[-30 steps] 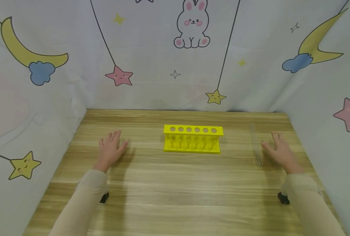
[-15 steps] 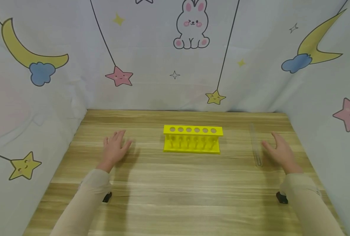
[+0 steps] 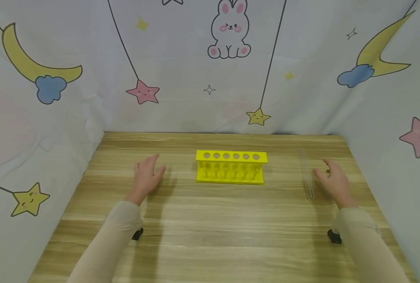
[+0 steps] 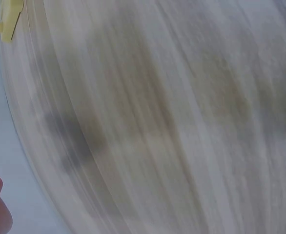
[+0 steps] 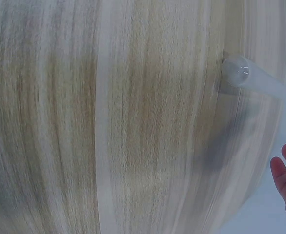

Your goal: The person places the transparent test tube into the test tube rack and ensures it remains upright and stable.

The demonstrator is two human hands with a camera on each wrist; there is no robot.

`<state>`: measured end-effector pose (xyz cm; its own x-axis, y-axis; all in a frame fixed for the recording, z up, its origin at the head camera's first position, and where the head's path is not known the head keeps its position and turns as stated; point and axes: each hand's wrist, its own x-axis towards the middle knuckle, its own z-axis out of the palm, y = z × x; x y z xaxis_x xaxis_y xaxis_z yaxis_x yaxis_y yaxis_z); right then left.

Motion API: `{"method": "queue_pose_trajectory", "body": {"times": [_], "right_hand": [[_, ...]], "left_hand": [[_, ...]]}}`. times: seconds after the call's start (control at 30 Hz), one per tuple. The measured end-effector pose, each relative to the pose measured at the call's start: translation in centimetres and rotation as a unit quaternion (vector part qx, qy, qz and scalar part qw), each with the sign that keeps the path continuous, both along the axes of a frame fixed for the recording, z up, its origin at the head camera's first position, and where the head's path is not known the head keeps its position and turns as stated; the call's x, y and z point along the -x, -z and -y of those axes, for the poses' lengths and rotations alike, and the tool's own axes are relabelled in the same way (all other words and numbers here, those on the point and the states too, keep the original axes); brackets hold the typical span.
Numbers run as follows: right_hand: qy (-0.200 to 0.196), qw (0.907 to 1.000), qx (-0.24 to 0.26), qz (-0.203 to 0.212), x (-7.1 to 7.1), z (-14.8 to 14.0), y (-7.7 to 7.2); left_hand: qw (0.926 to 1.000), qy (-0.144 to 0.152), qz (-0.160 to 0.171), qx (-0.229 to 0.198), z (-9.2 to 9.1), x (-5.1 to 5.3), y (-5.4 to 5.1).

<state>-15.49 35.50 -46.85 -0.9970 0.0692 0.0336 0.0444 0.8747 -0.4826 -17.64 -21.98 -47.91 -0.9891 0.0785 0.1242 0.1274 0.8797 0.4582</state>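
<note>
A yellow test tube rack (image 3: 231, 167) with a row of several round holes stands near the back middle of the table. To its right lies a clear test tube (image 3: 307, 175), its rounded end toward me; the right wrist view shows the tube (image 5: 253, 78) too. My right hand (image 3: 334, 181) is just right of the tube, apart from it, fingers loosely bent and holding nothing. Left of the rack my left hand (image 3: 147, 177) hovers above the table with relaxed fingers and nothing in it. A corner of the rack (image 4: 11, 19) shows in the left wrist view.
The wooden table (image 3: 210, 232) is enclosed on the back and both sides by a white cloth (image 3: 181, 63) printed with stars, moons and a rabbit. A small black device (image 3: 137, 234) sits at the left cuff and another black device (image 3: 334, 236) at the right cuff.
My left hand has moved right, toward the rack. My right hand has shifted slightly left and its fingers have bent more. Rack and tube have stayed where they were.
</note>
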Motion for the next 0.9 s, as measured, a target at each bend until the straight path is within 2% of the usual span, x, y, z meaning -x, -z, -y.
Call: {"method": "queue_pose_trajectory", "body": {"times": [0.4, 0.63, 0.9], "right_hand": [[0.002, 0.9999, 0.011, -0.003, 0.3, 0.1, 0.5], [0.018, 0.9991, 0.038, -0.009, 0.4, 0.5, 0.5], [0.025, 0.9963, 0.082, 0.002, 0.7, 1.1, 0.6]], "left_hand": [[0.9998, 0.008, -0.016, -0.003, -2.5, 0.1, -0.2], [0.9993, 0.014, -0.027, -0.02, -3.4, 0.1, -0.1], [0.9947, 0.009, -0.03, -0.098, -4.7, 0.2, 0.0]]}}
